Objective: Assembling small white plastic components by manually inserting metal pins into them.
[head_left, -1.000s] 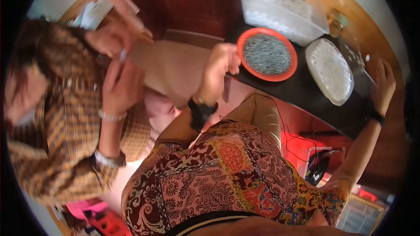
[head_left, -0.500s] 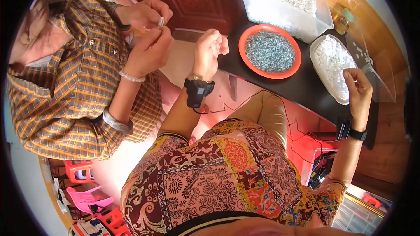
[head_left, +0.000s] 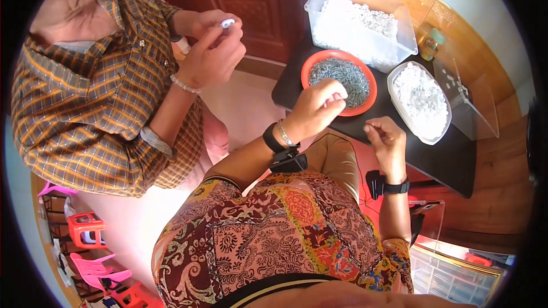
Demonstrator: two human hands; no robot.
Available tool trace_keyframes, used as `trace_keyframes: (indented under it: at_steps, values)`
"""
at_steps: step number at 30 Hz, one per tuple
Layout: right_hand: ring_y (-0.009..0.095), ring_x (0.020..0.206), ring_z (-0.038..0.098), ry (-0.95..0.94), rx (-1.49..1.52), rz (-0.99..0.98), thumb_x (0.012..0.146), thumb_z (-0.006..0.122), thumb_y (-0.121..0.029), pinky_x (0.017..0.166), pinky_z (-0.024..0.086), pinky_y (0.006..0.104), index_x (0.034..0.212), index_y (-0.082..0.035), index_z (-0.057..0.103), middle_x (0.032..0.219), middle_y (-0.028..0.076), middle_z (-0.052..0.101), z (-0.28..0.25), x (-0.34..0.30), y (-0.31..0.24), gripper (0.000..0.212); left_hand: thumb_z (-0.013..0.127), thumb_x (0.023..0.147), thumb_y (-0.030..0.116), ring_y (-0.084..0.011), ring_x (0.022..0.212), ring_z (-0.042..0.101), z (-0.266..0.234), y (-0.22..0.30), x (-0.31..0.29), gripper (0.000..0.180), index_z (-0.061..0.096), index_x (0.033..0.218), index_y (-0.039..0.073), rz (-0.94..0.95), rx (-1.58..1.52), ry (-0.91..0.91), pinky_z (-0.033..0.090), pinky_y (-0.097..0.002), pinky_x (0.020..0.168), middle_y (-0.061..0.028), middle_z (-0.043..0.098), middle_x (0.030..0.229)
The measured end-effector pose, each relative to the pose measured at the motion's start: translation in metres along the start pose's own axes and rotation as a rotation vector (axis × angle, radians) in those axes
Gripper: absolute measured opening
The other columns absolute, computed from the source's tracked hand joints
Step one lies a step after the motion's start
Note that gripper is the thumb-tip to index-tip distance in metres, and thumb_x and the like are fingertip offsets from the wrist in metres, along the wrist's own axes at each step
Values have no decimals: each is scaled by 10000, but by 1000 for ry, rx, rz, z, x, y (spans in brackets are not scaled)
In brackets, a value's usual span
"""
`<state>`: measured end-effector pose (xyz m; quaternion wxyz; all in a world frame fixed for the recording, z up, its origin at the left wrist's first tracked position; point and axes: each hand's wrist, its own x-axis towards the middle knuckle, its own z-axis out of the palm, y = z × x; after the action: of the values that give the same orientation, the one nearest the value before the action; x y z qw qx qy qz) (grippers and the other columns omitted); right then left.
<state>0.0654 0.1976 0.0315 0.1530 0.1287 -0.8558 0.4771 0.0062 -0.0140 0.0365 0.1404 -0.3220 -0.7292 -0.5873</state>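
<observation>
My left hand is closed with its fingers curled, over the near edge of an orange-red round plate heaped with small grey metal nails. Whatever lies inside those fingers is hidden. Thumb and forefinger of my right hand pinch together at the table's front edge, between the plate and a white oval dish; anything between the fingertips is too small to make out. Small white plastic pieces fill the dish. Both my wrists wear black straps with small dark devices.
A clear plastic bin of white ring-shaped pieces stands at the back of the dark table. Beside it is a jar with a green lid. At left, another person's hands hold a small white piece.
My right hand has left the white dish and moved left toward my body. My left hand has come right, to the plate. The other person has turned the white piece.
</observation>
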Motion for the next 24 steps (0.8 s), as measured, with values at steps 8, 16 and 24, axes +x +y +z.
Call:
trace_keyframes:
  at_steps: [8,16,24]
  values:
    - [307,725,608,33,-535,-262,774,676,-80,636,484,373,924,-18,645,827,135,606,-57,37,-26,165,565,896,131,-59,572,425,6,-1,-22,107,562,858,31,20,-68,-115,365,-234,528,9,493,655]
    - [333,840,605,-97,-1129,-132,743,672,-163,753,479,421,911,-59,660,881,142,612,-116,80,29,198,561,897,126,-60,584,436,8,1,-33,123,559,849,13,-65,-126,-155,373,-245,531,1,491,637]
    - [324,831,613,-108,-1096,-134,780,605,-138,739,484,421,811,-77,649,826,137,617,-118,96,47,82,537,891,115,-55,608,465,3,-7,-42,120,560,857,2,-116,-104,-163,393,-244,549,-3,527,657]
